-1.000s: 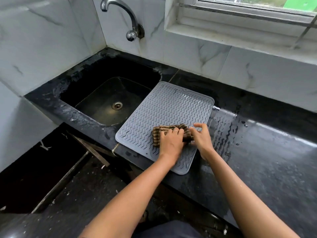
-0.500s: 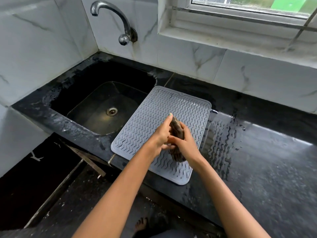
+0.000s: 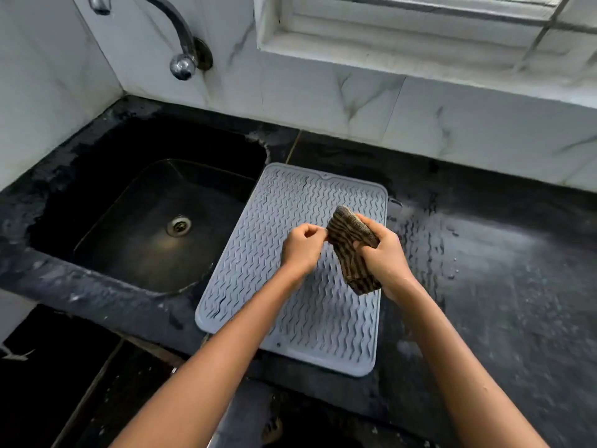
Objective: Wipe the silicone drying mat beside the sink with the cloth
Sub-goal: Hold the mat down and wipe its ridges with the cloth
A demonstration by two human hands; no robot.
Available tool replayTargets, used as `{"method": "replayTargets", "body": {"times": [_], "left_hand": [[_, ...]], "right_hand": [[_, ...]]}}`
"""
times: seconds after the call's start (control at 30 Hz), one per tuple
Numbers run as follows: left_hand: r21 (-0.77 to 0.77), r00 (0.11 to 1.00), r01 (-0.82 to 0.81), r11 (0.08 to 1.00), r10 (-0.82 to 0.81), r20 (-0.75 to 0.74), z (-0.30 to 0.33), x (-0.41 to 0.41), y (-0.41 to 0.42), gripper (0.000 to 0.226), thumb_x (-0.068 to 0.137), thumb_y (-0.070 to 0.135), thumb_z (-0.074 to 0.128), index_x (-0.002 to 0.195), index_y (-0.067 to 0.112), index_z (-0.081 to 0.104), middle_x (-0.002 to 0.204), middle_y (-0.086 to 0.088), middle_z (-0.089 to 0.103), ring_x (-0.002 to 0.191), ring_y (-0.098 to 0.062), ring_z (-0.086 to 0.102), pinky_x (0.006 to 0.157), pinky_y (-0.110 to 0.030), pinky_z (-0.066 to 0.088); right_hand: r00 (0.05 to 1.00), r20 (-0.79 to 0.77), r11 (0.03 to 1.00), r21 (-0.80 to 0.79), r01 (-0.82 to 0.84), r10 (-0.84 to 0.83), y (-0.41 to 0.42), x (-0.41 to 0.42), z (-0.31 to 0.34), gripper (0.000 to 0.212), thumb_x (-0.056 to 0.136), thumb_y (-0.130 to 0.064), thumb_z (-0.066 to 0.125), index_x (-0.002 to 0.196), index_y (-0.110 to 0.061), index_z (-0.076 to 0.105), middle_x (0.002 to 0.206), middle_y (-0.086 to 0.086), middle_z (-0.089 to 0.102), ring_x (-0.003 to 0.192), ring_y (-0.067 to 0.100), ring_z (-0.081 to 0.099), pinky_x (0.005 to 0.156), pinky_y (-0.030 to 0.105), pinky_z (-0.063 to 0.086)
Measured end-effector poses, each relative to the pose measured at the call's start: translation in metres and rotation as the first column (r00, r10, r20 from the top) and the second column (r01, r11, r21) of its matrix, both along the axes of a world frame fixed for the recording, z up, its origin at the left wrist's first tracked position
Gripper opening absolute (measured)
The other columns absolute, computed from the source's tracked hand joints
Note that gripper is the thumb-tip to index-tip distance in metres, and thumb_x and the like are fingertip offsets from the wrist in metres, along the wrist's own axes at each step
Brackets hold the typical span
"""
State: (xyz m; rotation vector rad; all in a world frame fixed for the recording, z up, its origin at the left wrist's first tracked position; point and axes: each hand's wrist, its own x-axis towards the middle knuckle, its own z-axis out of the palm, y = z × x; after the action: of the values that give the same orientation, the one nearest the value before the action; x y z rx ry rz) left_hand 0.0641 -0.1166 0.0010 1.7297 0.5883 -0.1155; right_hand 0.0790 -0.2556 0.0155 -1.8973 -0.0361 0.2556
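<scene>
The striped cloth [image 3: 350, 247] is held bunched above the grey silicone drying mat [image 3: 290, 279], gripped by the right hand [image 3: 381, 253] and pinched at its edge by the left hand [image 3: 302, 245]. The mat is laid just beside the sink [image 3: 155, 221].

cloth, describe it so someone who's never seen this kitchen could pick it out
Right of the black sink lies a grey ridged mat. Above it, the right hand grips a folded cloth, the only brown striped thing here.
</scene>
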Motion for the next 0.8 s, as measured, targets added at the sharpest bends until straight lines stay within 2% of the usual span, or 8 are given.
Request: {"method": "replayTargets", "body": {"times": [0.13,0.23,0.3,0.4,0.53,0.6,0.67,0.8], "left_hand": [[0.329,0.985,0.106,0.938,-0.145,0.098,-0.021,0.059,0.003,0.028,0.09,0.032,0.058,0.116,0.024,0.06,0.125,0.001,0.06,0.119,-0.019,0.051,0.099,-0.034,0.041],[0.724,0.938,0.254,0.641,-0.347,-0.022,-0.046,0.085,0.015,0.052,0.094,0.042,0.047,0.141,0.023,0.038,0.152,0.0,0.035,0.142,-0.022,0.027,0.115,-0.039,0.019],[0.832,0.924,0.261,0.489,-0.375,-0.069,-0.065,0.091,0.022,0.061,0.095,0.05,0.037,0.148,0.022,0.027,0.158,0.001,0.025,0.146,-0.021,0.019,0.119,-0.04,0.011],[0.866,0.927,0.216,0.451,-0.373,-0.037,-0.08,0.095,0.024,0.065,0.093,0.054,0.03,0.15,0.024,0.024,0.159,0.0,0.021,0.147,-0.021,0.018,0.119,-0.041,0.009],[0.874,0.948,0.218,0.435,-0.308,-0.083,-0.085,0.101,0.024,0.072,0.091,0.058,0.022,0.153,0.023,0.014,0.161,-0.002,0.012,0.149,-0.019,0.01,0.12,-0.042,0.003],[0.892,0.955,0.199,0.407,-0.284,-0.083,-0.086,0.101,0.025,0.072,0.093,0.057,0.028,0.152,0.018,0.017,0.16,-0.005,0.018,0.148,-0.021,0.014,0.12,-0.042,0.006],[0.895,0.961,0.167,0.413,-0.272,-0.054,-0.085,0.099,0.024,0.071,0.093,0.055,0.033,0.151,0.014,0.022,0.158,-0.007,0.025,0.147,-0.022,0.018,0.119,-0.041,0.008],[0.896,0.958,0.187,0.403,-0.277,-0.075,-0.084,0.099,0.024,0.075,0.091,0.057,0.031,0.152,0.016,0.017,0.159,-0.005,0.021,0.148,-0.02,0.015,0.119,-0.04,0.008]], "right_hand": [[0.996,0.073,0.995,-0.08,0.063,-0.057,0.008,0.059,0.007,0.064,0.081,0.012,0.041,0.135,-0.021,0.046,0.13,0.005,0.058,0.118,0.019,0.055,0.105,0.042,0.044],[0.983,0.118,0.986,-0.064,0.152,-0.144,0.016,0.098,0.008,0.07,0.079,0.015,0.038,0.141,-0.019,0.039,0.141,0.001,0.049,0.125,0.01,0.048,0.107,0.023,0.038],[0.968,0.121,0.973,-0.042,0.228,-0.221,0.02,0.121,0.002,0.075,0.077,0.017,0.037,0.141,-0.023,0.038,0.142,-0.003,0.048,0.12,0.005,0.049,0.095,0.007,0.04],[0.936,0.256,0.954,-0.112,0.278,-0.243,0.036,0.148,-0.009,0.079,0.075,0.017,0.04,0.142,-0.025,0.036,0.145,-0.001,0.045,0.132,0.01,0.041,0.109,0.015,0.031],[0.903,0.416,0.953,-0.303,0.025,0.109,0.075,0.17,-0.025,0.078,0.079,0.018,0.044,0.142,-0.026,0.036,0.15,0.007,0.036,0.139,0.024,0.031,0.115,0.035,0.027],[0.833,0.292,0.763,-0.609,-0.217,0.469,0.091,0.176,-0.036,0.059,0.094,-0.003,0.04,0.142,-0.038,0.032,0.155,0.003,0.027,0.141,0.033,0.023,0.113,0.057,0.022],[0.762,0.122,0.522,-0.795,-0.308,0.636,0.097,0.182,-0.047,0.047,0.1,-0.022,0.033,0.141,-0.044,0.029,0.157,-0.003,0.021,0.141,0.037,0.018,0.109,0.069,0.013],[0.721,0.17,0.429,-0.883,-0.19,0.671,0.087,0.191,-0.046,0.044,0.099,-0.024,0.036,0.14,-0.041,0.033,0.155,-0.004,0.026,0.128,0.036,0.034,0.097,0.061,0.033]]}}
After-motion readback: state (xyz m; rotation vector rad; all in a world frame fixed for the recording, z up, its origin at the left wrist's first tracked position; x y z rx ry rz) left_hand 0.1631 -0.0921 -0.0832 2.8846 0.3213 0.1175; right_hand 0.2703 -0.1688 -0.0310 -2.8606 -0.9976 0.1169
